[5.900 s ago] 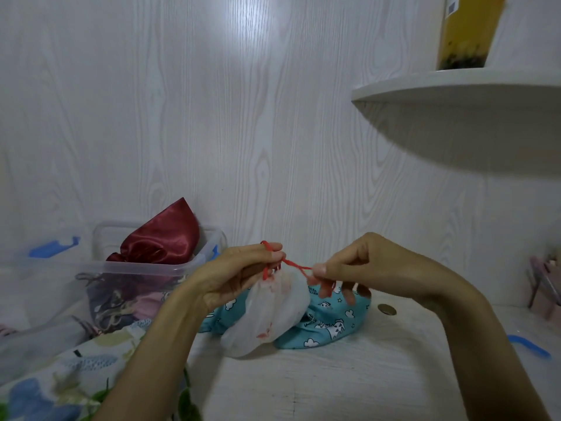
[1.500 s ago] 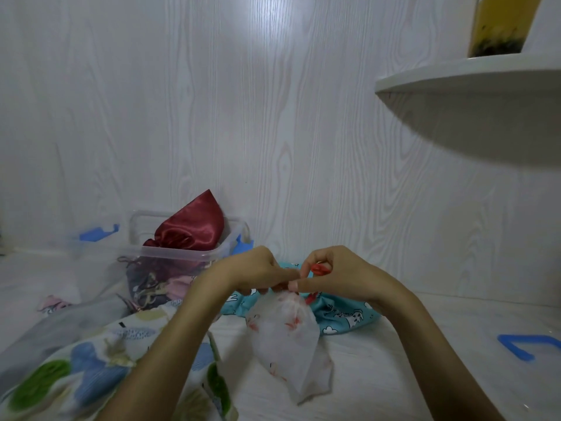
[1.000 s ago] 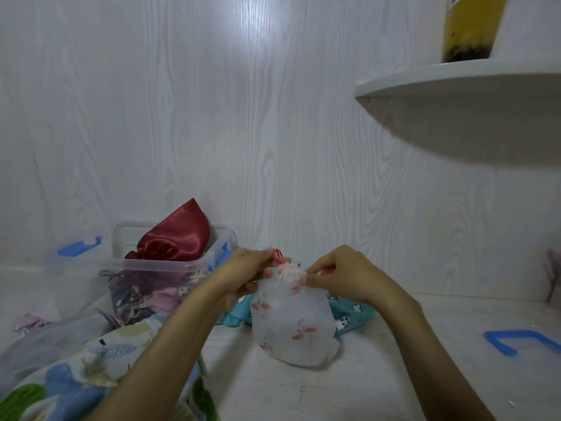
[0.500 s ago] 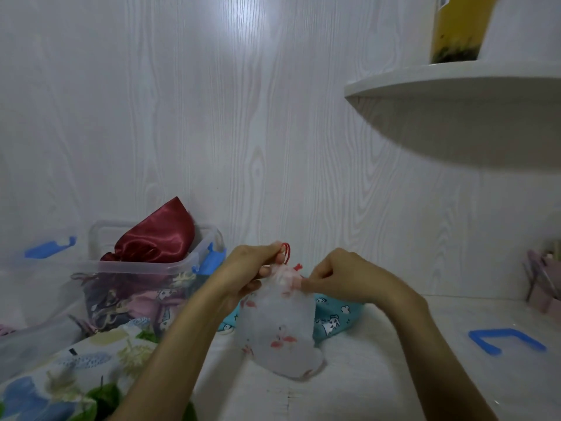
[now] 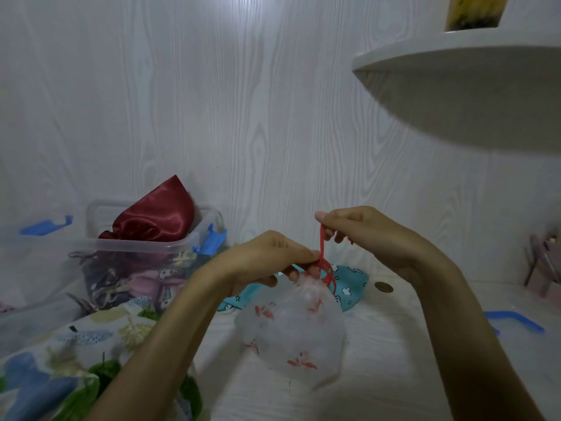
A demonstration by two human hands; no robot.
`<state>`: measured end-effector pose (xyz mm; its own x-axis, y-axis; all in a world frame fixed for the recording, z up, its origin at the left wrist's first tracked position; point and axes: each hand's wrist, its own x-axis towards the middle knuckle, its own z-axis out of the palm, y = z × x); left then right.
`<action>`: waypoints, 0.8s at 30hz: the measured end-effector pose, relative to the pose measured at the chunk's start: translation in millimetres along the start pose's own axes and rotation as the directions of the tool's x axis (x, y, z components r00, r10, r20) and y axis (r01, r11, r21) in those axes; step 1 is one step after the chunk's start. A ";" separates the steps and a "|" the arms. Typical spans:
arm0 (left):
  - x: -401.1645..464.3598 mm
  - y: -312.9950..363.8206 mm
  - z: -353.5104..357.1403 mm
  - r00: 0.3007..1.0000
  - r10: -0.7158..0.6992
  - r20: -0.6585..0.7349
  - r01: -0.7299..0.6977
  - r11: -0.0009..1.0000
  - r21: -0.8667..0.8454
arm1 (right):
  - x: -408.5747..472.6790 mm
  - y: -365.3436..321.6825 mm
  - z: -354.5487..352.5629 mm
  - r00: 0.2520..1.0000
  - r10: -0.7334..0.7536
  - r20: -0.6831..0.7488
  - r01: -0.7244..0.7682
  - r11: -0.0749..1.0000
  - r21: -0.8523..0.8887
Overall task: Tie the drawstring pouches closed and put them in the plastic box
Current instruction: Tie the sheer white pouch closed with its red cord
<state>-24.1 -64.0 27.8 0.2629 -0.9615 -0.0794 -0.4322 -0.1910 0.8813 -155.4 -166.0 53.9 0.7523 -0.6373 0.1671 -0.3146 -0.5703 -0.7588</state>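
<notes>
A sheer white pouch (image 5: 291, 329) with small red prints hangs above the white surface at centre. My left hand (image 5: 267, 259) pinches its gathered neck. My right hand (image 5: 361, 232) is raised above and to the right, pinching the red drawstring (image 5: 322, 247), which runs taut down to the neck. A teal cartoon-print pouch (image 5: 349, 284) lies behind the white one. At the left stands the clear plastic box (image 5: 145, 247) with blue clips, holding a dark red satin pouch (image 5: 158, 217) on top of several others.
A leafy blue and green print pouch (image 5: 60, 360) lies at the near left. A coin (image 5: 384, 287) sits on the surface at right, with a blue plastic piece (image 5: 513, 319) further right. A white shelf (image 5: 455, 65) juts out at the upper right.
My right hand has lifted up and away from the neck, drawing the red string taut. The white pouch now hangs lower and rounder under my left hand.
</notes>
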 end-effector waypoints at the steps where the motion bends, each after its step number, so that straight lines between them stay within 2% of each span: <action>1: -1.7 1.4 0.9 0.998 0.001 0.060 -0.001 1.000 0.004 | 1.7 -0.5 3.4 1.000 -0.005 -0.022 0.005 1.000 -0.002; 3: -4.6 2.2 3.0 0.990 0.013 0.141 -0.016 1.000 0.019 | 4.1 -1.1 9.6 0.996 -0.032 -0.077 0.034 0.999 0.029; 6: -2.6 -1.7 2.5 0.995 0.046 0.086 -0.044 0.999 -0.025 | 6.1 -1.0 12.7 0.992 -0.114 -0.059 0.119 0.989 0.089; 9: -1.1 -5.0 -2.6 1.000 0.018 -0.011 -0.019 0.992 -0.127 | 3.5 5.7 2.5 0.992 -0.060 0.108 0.054 0.997 0.056; 11: -0.8 -6.4 -6.2 0.999 0.020 -0.047 -0.028 0.983 -0.183 | 0.0 11.2 -4.7 0.967 0.042 0.250 -0.035 0.999 -0.032; 13: 1.3 -8.3 -9.0 0.996 0.040 -0.085 -0.058 0.974 -0.217 | -2.1 15.1 -6.8 0.942 0.089 0.323 -0.044 0.989 -0.142; 19: 0.2 -8.9 -12.0 0.992 0.034 -0.117 -0.066 0.959 -0.276 | 2.7 16.9 -3.4 0.987 -0.003 0.162 0.016 0.997 -0.079; 24: 0.5 -11.1 -14.4 0.995 0.022 -0.099 -0.053 0.949 -0.312 | 4.1 18.8 0.2 0.986 -0.091 0.142 0.111 0.984 -0.141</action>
<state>-6.7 -59.5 24.8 0.3377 -0.9412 -0.0129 -0.1548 -0.0691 0.9855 -158.1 -179.2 40.1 0.8524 -0.5026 0.1443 -0.3077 -0.7052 -0.6388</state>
